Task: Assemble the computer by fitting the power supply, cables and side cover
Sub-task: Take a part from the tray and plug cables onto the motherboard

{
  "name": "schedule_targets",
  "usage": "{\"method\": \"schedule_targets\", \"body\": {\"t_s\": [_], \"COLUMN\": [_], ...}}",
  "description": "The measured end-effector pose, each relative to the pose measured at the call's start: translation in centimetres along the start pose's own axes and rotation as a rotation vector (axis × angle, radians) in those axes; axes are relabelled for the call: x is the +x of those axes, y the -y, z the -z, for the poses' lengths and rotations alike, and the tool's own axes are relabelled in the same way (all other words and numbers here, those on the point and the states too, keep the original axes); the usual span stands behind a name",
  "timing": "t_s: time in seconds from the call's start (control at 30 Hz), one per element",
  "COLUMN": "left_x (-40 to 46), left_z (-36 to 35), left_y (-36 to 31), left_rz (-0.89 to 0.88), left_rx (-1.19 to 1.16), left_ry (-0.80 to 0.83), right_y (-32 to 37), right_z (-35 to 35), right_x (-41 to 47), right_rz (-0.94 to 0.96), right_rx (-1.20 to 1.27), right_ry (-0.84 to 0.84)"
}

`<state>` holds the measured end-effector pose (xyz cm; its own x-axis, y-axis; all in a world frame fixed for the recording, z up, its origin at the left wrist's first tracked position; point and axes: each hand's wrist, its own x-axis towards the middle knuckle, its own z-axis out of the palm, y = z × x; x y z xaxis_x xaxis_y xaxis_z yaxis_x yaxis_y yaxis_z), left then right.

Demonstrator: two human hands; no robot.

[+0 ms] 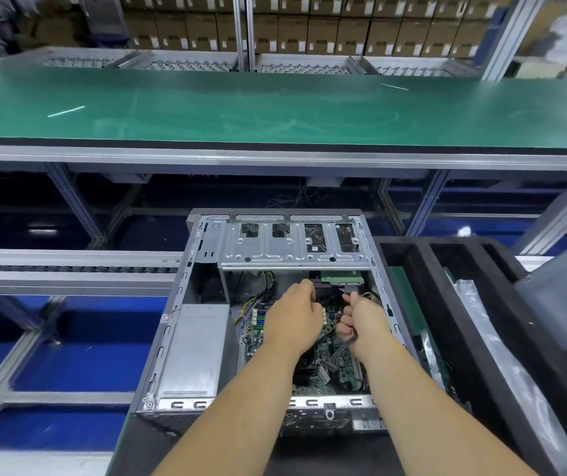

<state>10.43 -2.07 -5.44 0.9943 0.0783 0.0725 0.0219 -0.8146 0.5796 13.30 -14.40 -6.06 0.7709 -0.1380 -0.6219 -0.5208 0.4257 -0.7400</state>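
Open computer case (206, 235) lying on its side, side cover off, power supply (194, 352) seated at its left; left hand (294, 319) curled over the motherboard (335, 359), grip unclear; right hand (366, 322) with fingers (343, 324) gripping a cable bundle (342, 352) under the drive cage (292, 247); no legible writing on stacked cartons (309, 32) beyond the green surface (275, 108).

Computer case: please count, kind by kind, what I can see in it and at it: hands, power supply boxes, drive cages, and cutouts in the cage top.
Hands: 2, the left hand and the right hand, both inside the computer case
Power supply box: 1
Drive cage: 1
Cutouts in the cage top: 4
Total: 8
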Motion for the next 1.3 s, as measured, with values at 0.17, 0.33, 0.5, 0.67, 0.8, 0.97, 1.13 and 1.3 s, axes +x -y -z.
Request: {"method": "schedule_targets", "body": {"t_s": [0.17,0.33,0.5,0.67,0.8,0.97,1.13,1.3], "left_x": [0.4,1.2,1.2,1.1,1.1,1.0,1.0,0.9], "left_z": [-0.5,-0.7,-0.5,-0.4,-0.8,-1.0,-1.0,-1.1], "left_y": [0.0,0.5,0.6,0.5,0.6,0.9,0.8,0.8], "left_rz": [0.058,0.128,0.139,0.102,0.097,0.158,0.190,0.188], "left_rx": [-0.294,-0.434,-0.519,-0.547,-0.485,-0.428,-0.415,-0.389], "left_ry": [0.033,0.002,-0.002,0.028,0.066,0.031,0.022,0.055], "right_y": [-0.2,-0.4,-0.4,-0.5,-0.6,-0.7,-1.0,-0.8], "right_z": [-0.4,-0.8,-0.9,-1.1,-0.5,-0.4,-0.8,-0.9], "right_x": [-1.7,-2.2,-2.6,-2.3,-1.2,-0.2,0.2,0.6], "right_rz": [0.288,0.379,0.164,0.121,0.150,0.155,0.219,0.242], "right_rx": [-0.367,-0.379,-0.186,-0.148,-0.159,-0.217,-0.215,-0.222], "right_ry": [-0.017,0.015,0.164,0.184,0.032,-0.123,-0.201,-0.212]}}
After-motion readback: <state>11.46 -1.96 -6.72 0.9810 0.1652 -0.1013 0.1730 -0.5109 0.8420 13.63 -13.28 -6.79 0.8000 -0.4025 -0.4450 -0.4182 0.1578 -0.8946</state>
